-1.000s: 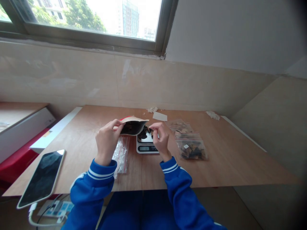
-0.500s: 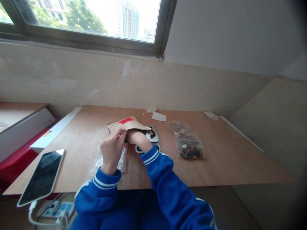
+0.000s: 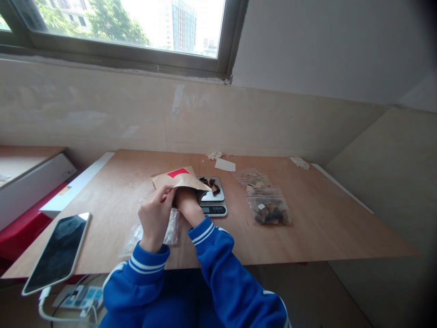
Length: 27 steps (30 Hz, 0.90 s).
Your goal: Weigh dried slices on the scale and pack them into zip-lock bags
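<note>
My left hand (image 3: 155, 216) pinches the near edge of a brown paper bag (image 3: 162, 178) that has a red patch on top. Into the bag's mouth goes my right hand (image 3: 189, 206), its fingers hidden inside. Just right of the bag is a digital kitchen scale (image 3: 221, 210), partly covered by it. Dark, curled dried pieces (image 3: 211, 185) lie on the scale's plate. Under and beside my left hand are clear plastic zip bags (image 3: 172, 230) on the table.
Zip bags of dried slices (image 3: 271, 214) lie to the right, overlapping. A white card (image 3: 225, 165) and crumpled tissue (image 3: 214, 156) are at the back. A phone (image 3: 58, 253) on a charging cable juts over the table's left front edge, above a power strip (image 3: 82, 296).
My right hand and forearm have shifted left, deeper into the paper bag. More of the scale, including its display and the dried pieces, now shows.
</note>
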Available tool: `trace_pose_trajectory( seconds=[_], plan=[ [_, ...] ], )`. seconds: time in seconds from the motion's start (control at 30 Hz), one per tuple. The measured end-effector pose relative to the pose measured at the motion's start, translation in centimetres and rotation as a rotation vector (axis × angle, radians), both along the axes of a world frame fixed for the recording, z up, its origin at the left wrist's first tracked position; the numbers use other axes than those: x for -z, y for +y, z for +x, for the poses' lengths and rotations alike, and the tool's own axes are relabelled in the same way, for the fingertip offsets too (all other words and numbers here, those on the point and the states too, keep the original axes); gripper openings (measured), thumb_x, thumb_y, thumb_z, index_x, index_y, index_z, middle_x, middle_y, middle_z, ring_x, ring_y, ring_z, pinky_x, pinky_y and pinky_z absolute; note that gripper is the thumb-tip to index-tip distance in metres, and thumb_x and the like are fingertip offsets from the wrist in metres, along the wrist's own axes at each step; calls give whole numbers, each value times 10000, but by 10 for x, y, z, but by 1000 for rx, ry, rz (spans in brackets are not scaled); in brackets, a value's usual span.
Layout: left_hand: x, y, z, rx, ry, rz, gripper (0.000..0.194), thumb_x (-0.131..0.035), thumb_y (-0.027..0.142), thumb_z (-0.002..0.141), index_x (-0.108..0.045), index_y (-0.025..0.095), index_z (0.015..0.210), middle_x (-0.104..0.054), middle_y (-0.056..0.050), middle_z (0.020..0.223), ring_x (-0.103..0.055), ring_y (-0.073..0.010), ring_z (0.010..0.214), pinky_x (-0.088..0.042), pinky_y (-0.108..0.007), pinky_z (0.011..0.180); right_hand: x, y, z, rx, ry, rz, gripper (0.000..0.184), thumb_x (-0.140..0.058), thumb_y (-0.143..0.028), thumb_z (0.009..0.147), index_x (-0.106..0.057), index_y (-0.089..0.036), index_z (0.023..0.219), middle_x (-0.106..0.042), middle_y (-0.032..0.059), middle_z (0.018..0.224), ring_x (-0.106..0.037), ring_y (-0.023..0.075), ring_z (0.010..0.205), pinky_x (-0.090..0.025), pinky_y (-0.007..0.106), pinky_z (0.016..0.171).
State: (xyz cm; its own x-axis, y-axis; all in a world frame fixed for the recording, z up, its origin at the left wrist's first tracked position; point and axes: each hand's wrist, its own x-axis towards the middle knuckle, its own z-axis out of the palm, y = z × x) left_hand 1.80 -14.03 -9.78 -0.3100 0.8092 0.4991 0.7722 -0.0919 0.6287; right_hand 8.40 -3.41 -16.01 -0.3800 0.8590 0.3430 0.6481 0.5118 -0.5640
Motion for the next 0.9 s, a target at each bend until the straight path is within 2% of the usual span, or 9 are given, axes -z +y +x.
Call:
trace_pose_trajectory(
  seconds=[0.1,0.2,0.33,0.53,0.7,0.83,0.9],
  plan=[
    [0,0,0,-4,-8,4,190,-565,372,895,-709,249,897,-739,-4,791,-704,-173,769,-399,-221,623,-6,-17,1,156,-120,13,175,-512,-106,901,-657,-85,997,-682,167,1098,-624,283,1025,-422,421,999],
    [-1,0,-1,-9,-20,-2,198,-560,376,895,-709,246,903,-742,-8,792,-705,-178,774,-411,-223,634,-17,-32,2,190,-132,50,201,-496,-106,908,-659,-84,1024,-691,154,1070,-647,267,954,-472,391,935],
    [-1,2,-3,-22,-30,0,198,-573,386,884,-713,248,900,-739,-8,780,-703,-182,754,-419,-224,628,-35,-46,11,146,-51,26,218,-495,-88,892,-668,-116,1022,-709,116,1007,-664,235,894,-515,331,880],
    [1,5,-6,7,-43,17,158,-611,378,865,-716,263,887,-735,15,755,-707,-172,731,-413,-215,605,-60,-68,32,10,48,-89,298,-425,-61,928,-628,-121,1136,-690,137,1115,-662,234,1009,-504,308,912],
    [0,5,-4,17,-42,30,161,-608,388,870,-716,268,874,-739,21,751,-710,-168,727,-408,-210,587,-63,-81,40,19,7,-128,270,-433,-117,961,-594,-147,1176,-709,122,1037,-690,238,923,-535,298,786],
    [-2,7,-4,-3,-4,27,156,-623,384,861,-723,266,878,-741,15,733,-713,-179,727,-403,-214,580,-64,-88,44,110,-89,16,251,-391,-146,984,-589,-166,1138,-688,124,1026,-665,244,960,-530,306,747],
    [-4,9,-6,-27,16,35,158,-631,387,855,-727,264,880,-739,14,720,-713,-185,723,-402,-219,579,-65,-95,51,111,-65,63,219,-401,-186,990,-604,-178,1071,-681,107,990,-650,237,959,-522,309,754]
  ],
)
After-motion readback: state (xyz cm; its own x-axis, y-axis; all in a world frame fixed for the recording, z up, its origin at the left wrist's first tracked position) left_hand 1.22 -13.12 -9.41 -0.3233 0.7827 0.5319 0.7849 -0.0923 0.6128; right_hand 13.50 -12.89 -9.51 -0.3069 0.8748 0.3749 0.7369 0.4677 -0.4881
